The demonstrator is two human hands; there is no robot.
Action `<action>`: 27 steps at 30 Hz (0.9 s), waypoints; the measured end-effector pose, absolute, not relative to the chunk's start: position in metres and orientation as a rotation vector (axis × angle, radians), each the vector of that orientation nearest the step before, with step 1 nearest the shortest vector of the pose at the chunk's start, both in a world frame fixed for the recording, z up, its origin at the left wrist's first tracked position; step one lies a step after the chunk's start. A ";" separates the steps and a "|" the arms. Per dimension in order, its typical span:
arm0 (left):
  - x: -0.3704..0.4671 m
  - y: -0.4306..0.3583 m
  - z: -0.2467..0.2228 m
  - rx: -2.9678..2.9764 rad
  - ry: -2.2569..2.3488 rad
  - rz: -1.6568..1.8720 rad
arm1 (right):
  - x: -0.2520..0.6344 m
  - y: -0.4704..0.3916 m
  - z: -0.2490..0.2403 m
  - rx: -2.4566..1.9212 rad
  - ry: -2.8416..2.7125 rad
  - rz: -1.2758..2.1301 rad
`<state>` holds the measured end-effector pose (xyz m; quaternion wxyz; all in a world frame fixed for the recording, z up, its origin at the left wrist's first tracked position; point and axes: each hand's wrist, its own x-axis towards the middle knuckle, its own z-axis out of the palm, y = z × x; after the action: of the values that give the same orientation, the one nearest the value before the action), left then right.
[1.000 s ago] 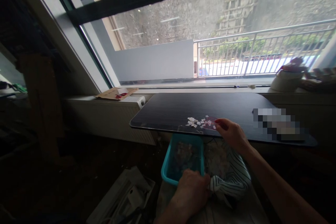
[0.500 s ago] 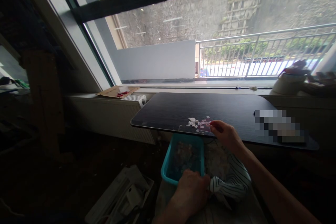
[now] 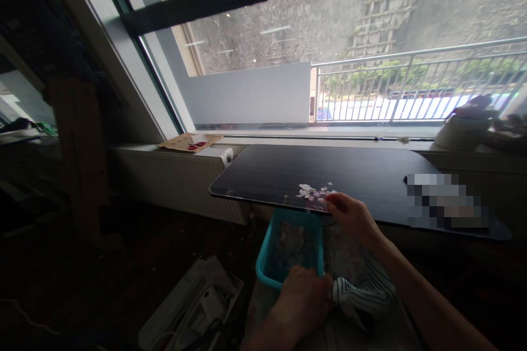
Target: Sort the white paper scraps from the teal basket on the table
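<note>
Right hand (image 3: 352, 216) is bending over the near edge of a dark table (image 3: 329, 167), thumb and fingertips closing together on a thin, see-through pinkish piece (image 3: 315, 204) with a curved reddish outline; finer detail is blurring out. White scraps (image 3: 305, 191), flat, small and angular like cut paper, are lying in a loose heap just beside and partly under it, near the front edge. The tabletop is showing fine wood-like grain, rounded corners and a pale glint along its rim. Left hand (image 3: 303, 296) is curling its fingers over the near rim of a turquoise bin (image 3: 261, 270), a smooth, rounded-corner rectangular tub sitting just below the table edge; pale, crumpled-looking bits are covering its floor, too dim for naming. A soft cloth (image 3: 364, 292), white with dark stripes, is bunching up beside the left hand. Lower left, a box (image 3: 237, 292) is holding hard white parts. Beyond the table's left end a ribbed pale radiator (image 3: 181, 181) is standing below the sill, brown paper (image 3: 171, 145) lying flat above it with a red-handled item (image 3: 197, 146) resting on top.
</note>
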<state>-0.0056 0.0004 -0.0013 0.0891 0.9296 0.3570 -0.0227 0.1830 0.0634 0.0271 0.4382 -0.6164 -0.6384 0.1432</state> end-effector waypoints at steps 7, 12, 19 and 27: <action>-0.006 0.000 0.000 2.764 1.066 -0.052 | 0.186 0.065 0.023 -1.519 -1.574 0.399; -0.006 -0.001 0.004 2.735 1.066 -0.078 | 0.220 0.060 0.034 -1.534 -1.414 0.334; -0.005 0.002 0.009 2.704 1.122 -0.181 | 0.272 0.056 0.033 -1.718 -1.230 0.263; -0.004 0.008 0.005 2.717 1.105 -0.291 | 0.261 0.064 0.030 -1.545 -1.109 0.427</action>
<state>-0.0041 0.0079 0.0045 0.0970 0.9174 0.3733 -0.0984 0.2612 0.0642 0.0303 0.5613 -0.6560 -0.4709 0.1812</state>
